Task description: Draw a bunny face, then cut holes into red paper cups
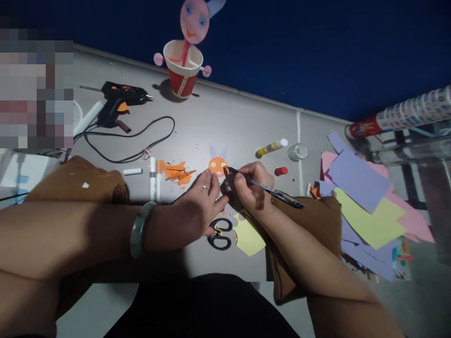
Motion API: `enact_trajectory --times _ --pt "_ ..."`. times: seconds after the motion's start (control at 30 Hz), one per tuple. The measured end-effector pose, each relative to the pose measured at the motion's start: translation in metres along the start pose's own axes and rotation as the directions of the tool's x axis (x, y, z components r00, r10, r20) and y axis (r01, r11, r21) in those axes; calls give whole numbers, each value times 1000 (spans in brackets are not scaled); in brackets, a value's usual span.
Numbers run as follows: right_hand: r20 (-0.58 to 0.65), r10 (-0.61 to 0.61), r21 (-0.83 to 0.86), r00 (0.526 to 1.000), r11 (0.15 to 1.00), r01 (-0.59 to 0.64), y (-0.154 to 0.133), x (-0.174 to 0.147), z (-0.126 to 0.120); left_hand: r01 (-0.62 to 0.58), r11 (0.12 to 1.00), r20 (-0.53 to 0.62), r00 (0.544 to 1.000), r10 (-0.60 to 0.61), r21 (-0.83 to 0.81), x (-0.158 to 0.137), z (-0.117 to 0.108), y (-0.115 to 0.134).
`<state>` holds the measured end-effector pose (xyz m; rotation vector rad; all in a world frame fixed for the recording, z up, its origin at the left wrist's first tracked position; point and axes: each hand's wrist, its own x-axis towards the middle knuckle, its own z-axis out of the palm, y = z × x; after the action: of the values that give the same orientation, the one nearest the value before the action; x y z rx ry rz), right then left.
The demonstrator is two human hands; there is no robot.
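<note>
Lying nearest, black-handled scissors (221,249) sit beside cut yellow paper (252,238) on the bench (225,117). Just beyond, the left hand (197,202) rests unclenched, its fingertips at the lower left edge of an orange paper face (218,165) (2 purple ears on top). The right hand (253,183) pinches a black pen (282,195), tip by the face's right eye. Orange scraps (178,174) lie left of these. Farther off are 1 glue stick (271,148), then 1 glue gun (121,95) and a red cup (181,82) topped by a pink face (195,29).
</note>
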<state>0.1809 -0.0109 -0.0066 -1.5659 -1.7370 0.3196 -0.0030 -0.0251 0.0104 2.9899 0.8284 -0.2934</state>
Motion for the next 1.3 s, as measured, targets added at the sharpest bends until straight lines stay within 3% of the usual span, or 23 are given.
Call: enact_trajectory --times 0.53,0.73,0.93,1.3 --pt "0 -18 50 1000 999 18 2 -1 1 2 1000 41 999 -3 9 0 -3 0" --pt "33 -8 27 999 1000 7 3 -2 0 -1 999 -39 999 3 48 -2 -2 1" --pt "26 -21 -22 999 1000 22 4 -2 1 -8 999 38 999 6 54 2 -2 0" --pt "24 -8 -21 1000 1000 8 0 -1 1 0 999 -10 1000 0 43 0 3 2"
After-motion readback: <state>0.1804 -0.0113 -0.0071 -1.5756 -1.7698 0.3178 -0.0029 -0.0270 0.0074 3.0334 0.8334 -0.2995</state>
